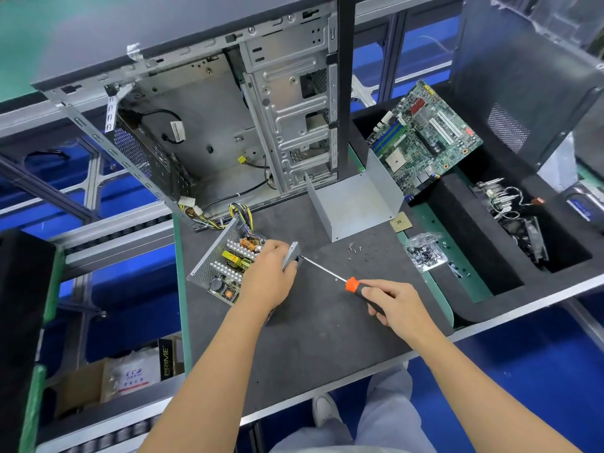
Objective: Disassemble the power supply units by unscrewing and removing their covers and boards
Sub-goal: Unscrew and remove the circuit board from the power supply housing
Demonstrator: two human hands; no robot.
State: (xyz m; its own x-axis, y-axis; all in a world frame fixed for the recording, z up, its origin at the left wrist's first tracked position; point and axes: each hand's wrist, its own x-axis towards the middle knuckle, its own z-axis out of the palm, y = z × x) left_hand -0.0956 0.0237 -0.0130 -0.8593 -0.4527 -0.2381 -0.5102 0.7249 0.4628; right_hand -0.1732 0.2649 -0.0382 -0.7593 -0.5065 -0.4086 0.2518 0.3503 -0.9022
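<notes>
An opened power supply unit (225,259) lies on the dark mat, its board with coils and heatsinks exposed, wires running out at the top. My left hand (268,276) grips its right metal wall. My right hand (392,304) holds a screwdriver (351,284) with an orange and black handle; its tip touches the unit's right side by my left fingers. The removed grey U-shaped cover (356,204) stands to the upper right. A few loose screws (354,248) lie on the mat between the cover and the screwdriver.
An empty computer case (209,125) lies open behind the unit. A motherboard (425,135) leans in a black bin at right. A small chip (401,222) and a clear tray of screws (425,253) sit near the mat's right edge. A bin holds cables (503,197).
</notes>
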